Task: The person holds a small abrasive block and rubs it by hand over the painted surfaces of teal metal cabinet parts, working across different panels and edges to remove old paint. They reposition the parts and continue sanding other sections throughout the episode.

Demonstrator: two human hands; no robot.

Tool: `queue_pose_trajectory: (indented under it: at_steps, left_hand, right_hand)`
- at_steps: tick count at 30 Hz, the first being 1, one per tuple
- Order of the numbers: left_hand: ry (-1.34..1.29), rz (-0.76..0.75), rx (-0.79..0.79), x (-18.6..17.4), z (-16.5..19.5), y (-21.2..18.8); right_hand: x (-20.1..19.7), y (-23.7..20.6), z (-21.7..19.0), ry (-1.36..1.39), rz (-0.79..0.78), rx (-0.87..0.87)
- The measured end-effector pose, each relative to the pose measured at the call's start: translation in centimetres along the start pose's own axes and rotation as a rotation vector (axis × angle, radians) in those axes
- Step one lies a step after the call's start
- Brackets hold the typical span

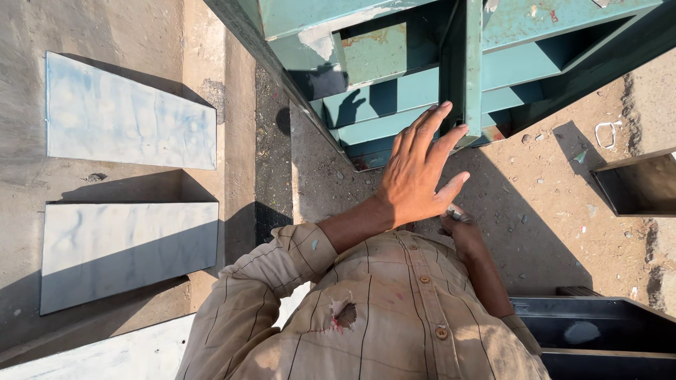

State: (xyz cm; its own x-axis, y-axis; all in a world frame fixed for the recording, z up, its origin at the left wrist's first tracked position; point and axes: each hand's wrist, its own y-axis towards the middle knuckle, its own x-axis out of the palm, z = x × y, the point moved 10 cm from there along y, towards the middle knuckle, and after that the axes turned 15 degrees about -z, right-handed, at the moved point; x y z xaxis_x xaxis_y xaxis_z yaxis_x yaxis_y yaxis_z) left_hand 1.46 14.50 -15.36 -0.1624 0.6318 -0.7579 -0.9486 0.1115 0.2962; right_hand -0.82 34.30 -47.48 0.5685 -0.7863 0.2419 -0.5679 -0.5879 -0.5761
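My left hand [417, 167] is stretched out in front of me with its fingers spread, holding nothing. Its fingertips reach the upright bar of a teal painted metal frame [466, 63] with rust spots. My right hand [463, 233] sits close to my chest, just under the left hand, curled around a small greyish object [456, 214] that I cannot identify. I wear a beige checked shirt [380, 317] with a torn hole in the front.
Two shiny sheet-metal panels [130, 112] [127, 246] stand on the concrete at the left. An open dark metal box [637, 184] lies at the right edge, another dark metal box [598, 327] at lower right. Sandy ground with small debris lies between.
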Motion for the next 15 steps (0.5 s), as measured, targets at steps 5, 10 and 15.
queue_pose_trajectory:
  at_steps: [5, 10, 15]
  left_hand:
    - [-0.236, -0.292, 0.187, 4.3, 1.3, 4.5]
    - [-0.014, -0.011, 0.007, -2.3, -1.3, 4.3]
    - [0.731, 0.259, -0.136, -10.6, -8.6, 5.0]
  right_hand:
    - [6.5, 2.8, -10.9, -0.182, -0.31, -0.385]
    - [9.3, 3.0, -20.3, 0.262, -0.417, -0.433]
    - [7.3, 2.8, -23.7, 0.564, -0.528, -0.386]
